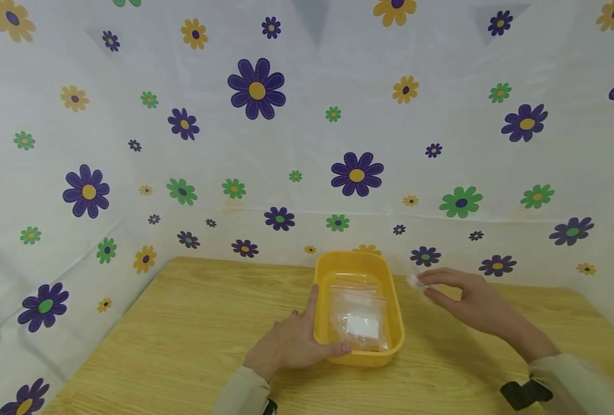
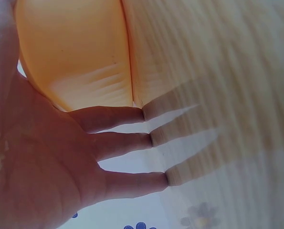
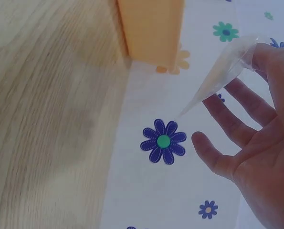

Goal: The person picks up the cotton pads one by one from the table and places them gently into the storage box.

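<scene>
A yellow plastic bin (image 1: 397, 311) stands on the table, holding clear zip bags (image 1: 356, 297) with a white piece (image 1: 363, 327) showing among them. My left hand (image 1: 294, 343) lies against the bin's near left corner, its thumb over the near rim. Three straight fingers (image 2: 125, 140) touch the tabletop with their tips in the left wrist view. To the right of the bin, my right hand (image 1: 473, 300) is raised above the table. It pinches a small clear plastic bag (image 3: 227, 67) between thumb and finger, while its other fingers are spread.
The wooden table (image 1: 208, 311) runs back to a white sheet (image 1: 307, 132) printed with purple, yellow and green flowers. That sheet also hangs along the left side. Behind the bin, its far end is close to the sheet.
</scene>
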Action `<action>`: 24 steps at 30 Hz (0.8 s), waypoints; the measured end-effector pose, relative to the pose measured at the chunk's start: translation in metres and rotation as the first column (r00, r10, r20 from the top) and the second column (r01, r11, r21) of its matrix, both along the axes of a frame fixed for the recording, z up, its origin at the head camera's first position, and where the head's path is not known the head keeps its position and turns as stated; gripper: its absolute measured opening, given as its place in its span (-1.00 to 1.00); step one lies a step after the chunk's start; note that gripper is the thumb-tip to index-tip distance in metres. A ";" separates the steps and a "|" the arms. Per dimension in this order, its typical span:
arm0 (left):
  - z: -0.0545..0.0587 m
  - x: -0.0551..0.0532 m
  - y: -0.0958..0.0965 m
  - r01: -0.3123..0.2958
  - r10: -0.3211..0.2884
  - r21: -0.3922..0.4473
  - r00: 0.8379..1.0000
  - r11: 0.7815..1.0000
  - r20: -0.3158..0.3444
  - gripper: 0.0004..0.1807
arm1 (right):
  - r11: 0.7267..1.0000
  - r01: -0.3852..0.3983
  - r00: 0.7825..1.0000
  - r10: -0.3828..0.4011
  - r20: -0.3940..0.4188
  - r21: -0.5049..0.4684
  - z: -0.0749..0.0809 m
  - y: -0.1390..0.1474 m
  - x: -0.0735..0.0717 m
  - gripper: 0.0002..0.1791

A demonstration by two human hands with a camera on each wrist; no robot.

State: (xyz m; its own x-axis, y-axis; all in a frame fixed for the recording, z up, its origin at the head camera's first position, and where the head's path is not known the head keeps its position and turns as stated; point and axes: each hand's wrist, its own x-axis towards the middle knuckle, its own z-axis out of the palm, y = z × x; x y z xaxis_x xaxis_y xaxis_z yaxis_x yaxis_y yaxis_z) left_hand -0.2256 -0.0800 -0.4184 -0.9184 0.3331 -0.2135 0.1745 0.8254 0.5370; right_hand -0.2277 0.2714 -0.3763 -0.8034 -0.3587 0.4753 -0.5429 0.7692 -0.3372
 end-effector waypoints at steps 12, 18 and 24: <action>-0.001 0.002 -0.001 0.013 -0.013 0.012 1.000 1.000 -0.003 0.48 | 0.995 -0.072 0.994 0.078 0.079 -0.070 0.005 -0.025 -0.006 -0.74; 0.000 0.001 -0.001 0.013 -0.013 0.025 1.000 1.000 0.002 0.48 | 0.990 -0.126 0.990 0.129 0.058 -0.057 0.003 -0.040 -0.016 -0.75; -0.001 -0.001 -0.001 0.015 -0.015 0.011 1.000 1.000 -0.010 0.47 | 0.983 -0.179 0.984 0.180 0.015 -0.042 0.003 -0.052 -0.025 -0.74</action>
State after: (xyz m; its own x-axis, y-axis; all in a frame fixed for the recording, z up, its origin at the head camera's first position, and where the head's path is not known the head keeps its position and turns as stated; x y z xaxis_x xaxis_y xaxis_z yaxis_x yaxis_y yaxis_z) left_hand -0.2263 -0.0805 -0.4192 -0.9155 0.3488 -0.2006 0.1920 0.8168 0.5440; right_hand -0.2523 0.2191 -0.3732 -0.7367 -0.4784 0.4780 -0.6640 0.6454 -0.3774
